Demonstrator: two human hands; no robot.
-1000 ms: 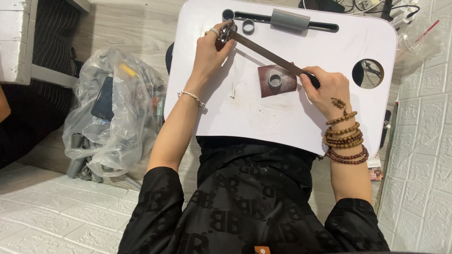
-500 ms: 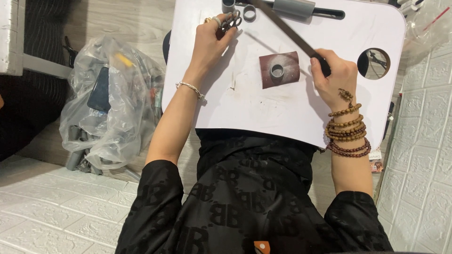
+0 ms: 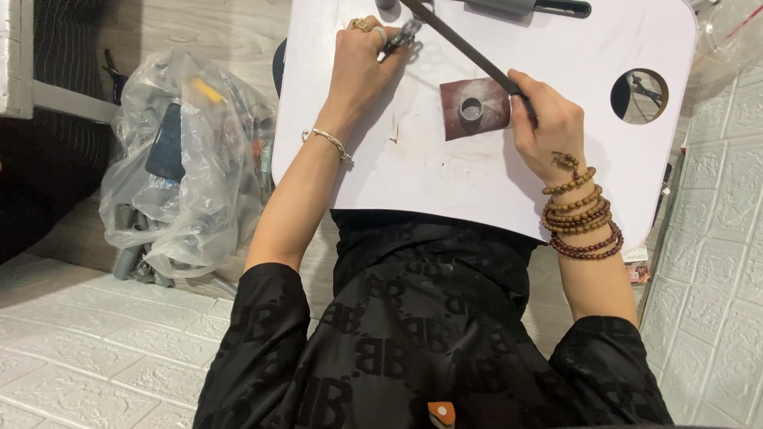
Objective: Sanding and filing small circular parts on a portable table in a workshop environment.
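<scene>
- White lap worktop (image 3: 445, 175) lies across the person's legs, with rounded corners and a round hole (image 3: 640, 95) at its right side.
- Left hand (image 3: 362, 59) is at the worktop's far left, rings on its fingers (image 3: 367, 28), closed on a small dark metal piece (image 3: 404, 37) held at the fingertips.
- Right hand (image 3: 548, 127) grips the near end of a long dark file (image 3: 465, 48); the fingers are wrapped around its handle end.
- File runs diagonally from the right hand up and left toward the top edge, passing just beside the small metal piece; whether they touch cannot be told.
- Brown sandpaper square (image 3: 475, 107) lies flat on the worktop between the two hands, just left of the right hand.
- Small grey metal ring (image 3: 470, 109) sits on the middle of the sandpaper.
- Grey cylindrical tool with a black handle (image 3: 532, 6) lies along the worktop's far edge, partly cut off by the frame.
- Right wrist carries several strands of brown wooden beads (image 3: 584, 218); left wrist carries a thin silver bracelet (image 3: 327, 141).
- Black patterned sleeves (image 3: 270, 334) cover both upper arms.
- Clear plastic bag (image 3: 187, 167) stuffed with mixed dark items sits on the floor left of the worktop, well apart from the hands.
- White textured tiles (image 3: 95, 349) show at lower left and along the right side.
</scene>
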